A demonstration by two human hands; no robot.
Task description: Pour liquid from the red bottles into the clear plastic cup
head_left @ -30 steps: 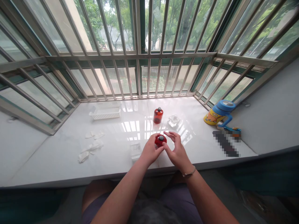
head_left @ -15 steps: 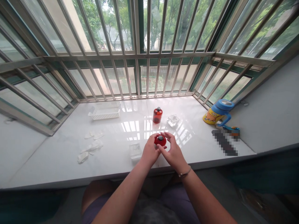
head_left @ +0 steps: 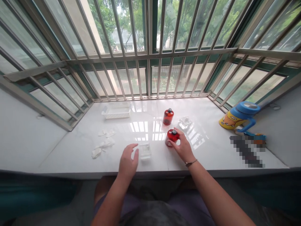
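Note:
My right hand (head_left: 182,146) has its thumb and fingers around a red see-through bottle (head_left: 169,141) with a black cap, upright on the white countertop (head_left: 131,133). Just behind it stands a second red bottle (head_left: 168,117), also black-capped. To the left, my left hand (head_left: 129,160) is held with thumb and fingers apart and nothing between them. Close to its fingertips sits a clear plastic container (head_left: 145,151). Another clear plastic piece (head_left: 185,122) lies right of the rear bottle.
A white perforated basket (head_left: 116,115) is at the back left, with crumpled white pieces (head_left: 103,146) in front of it. A blue and yellow handled flask (head_left: 240,116) stands at the right, beside a blurred-out dark item (head_left: 246,152). Metal bars (head_left: 150,56) line the windows.
My left hand has come off the red bottle and moved left to the clear container. My right hand stays on the bottle, now further from the counter's front edge. The view has shifted.

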